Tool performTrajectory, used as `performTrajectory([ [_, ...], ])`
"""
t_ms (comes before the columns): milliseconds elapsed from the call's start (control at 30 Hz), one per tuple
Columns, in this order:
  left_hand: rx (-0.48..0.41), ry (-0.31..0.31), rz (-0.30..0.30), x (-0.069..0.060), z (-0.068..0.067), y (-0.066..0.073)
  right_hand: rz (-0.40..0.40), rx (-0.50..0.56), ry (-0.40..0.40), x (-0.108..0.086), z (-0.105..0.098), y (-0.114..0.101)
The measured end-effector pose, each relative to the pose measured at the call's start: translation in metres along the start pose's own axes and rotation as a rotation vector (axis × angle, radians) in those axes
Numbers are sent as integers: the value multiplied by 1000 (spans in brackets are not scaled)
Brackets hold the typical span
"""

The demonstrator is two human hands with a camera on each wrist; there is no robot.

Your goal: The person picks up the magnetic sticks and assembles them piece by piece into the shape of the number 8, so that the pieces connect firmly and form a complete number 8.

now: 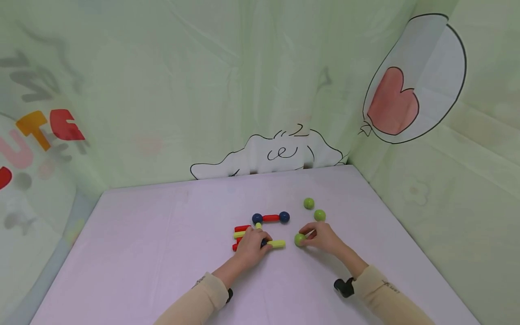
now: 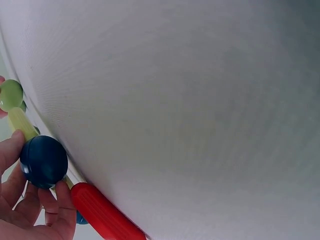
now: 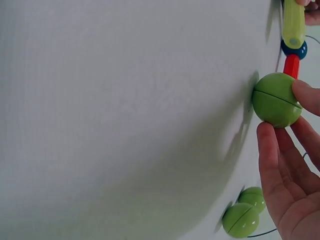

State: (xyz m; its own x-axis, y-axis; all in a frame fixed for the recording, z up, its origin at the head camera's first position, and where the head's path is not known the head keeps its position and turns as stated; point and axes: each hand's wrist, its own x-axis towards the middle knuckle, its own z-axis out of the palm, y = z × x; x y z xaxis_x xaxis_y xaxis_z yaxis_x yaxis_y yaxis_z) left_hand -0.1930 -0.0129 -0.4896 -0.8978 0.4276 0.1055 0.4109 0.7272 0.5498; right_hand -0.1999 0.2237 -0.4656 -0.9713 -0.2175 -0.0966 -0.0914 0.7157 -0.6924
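In the left wrist view, my left hand [image 1: 251, 247] grips a dark blue ball [image 2: 44, 161] between thumb and fingers. A yellow rod [image 1: 277, 243] sticks out from that ball to the right. Another yellow rod [image 1: 258, 225] runs up to a dark blue ball [image 1: 257, 218], which a red rod [image 1: 271, 218] links to a second dark blue ball [image 1: 284, 217]. With thumb and fingertips, my right hand [image 1: 322, 238] pinches a green ball [image 3: 276, 100]. A small gap separates this ball from the yellow rod's free end.
Two loose green balls, a farther one [image 1: 308, 203] and a nearer one [image 1: 320, 215], lie beyond my right hand. Several red and yellow rods [image 1: 239, 235] lie in a stack left of my left hand, partly hidden by it. A pale cloth covers the table [image 1: 154, 253]; fabric walls rise behind and beside it.
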Motion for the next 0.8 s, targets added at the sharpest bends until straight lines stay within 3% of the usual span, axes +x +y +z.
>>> performTrajectory([
  [400,-23,-9,-13,0,0,1,-88,48,-90,-2,9,-11],
  [800,-7,-7,-12,1,0,1,-66,53,-82,0,14,-11],
])
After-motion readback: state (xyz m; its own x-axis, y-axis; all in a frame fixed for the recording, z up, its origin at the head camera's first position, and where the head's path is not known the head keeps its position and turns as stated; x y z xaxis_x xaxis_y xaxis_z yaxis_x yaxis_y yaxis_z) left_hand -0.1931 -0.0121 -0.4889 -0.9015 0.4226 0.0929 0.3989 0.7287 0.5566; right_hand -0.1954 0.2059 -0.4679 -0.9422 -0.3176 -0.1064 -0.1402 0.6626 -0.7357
